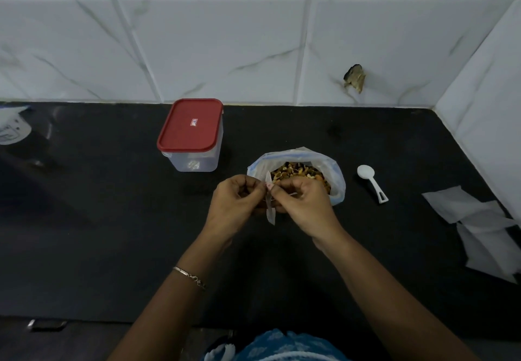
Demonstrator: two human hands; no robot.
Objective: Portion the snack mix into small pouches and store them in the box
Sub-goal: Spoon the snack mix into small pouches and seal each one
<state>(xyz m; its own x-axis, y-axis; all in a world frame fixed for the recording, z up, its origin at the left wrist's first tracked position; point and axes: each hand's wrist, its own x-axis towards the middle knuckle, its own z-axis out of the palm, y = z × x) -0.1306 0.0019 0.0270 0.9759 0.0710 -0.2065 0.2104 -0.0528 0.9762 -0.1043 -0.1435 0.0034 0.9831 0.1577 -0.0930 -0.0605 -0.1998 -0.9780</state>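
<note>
Just behind the right hand (303, 204) an open bag (337, 180) of mix crowds the counter (112, 234); a spoon (371, 182) and spare pouches (479, 219) lie further right, the red-lidded box (190, 135) behind the left hand (235, 203). Both hands pinch a small clear pouch (271, 215) between them, upright, seen edge-on

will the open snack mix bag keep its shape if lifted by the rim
Probably not: the snack mix bag looks like thin, crinkled plastic, so it likely sags. Its mouth is wide open and full, so tilting may spill.
</note>
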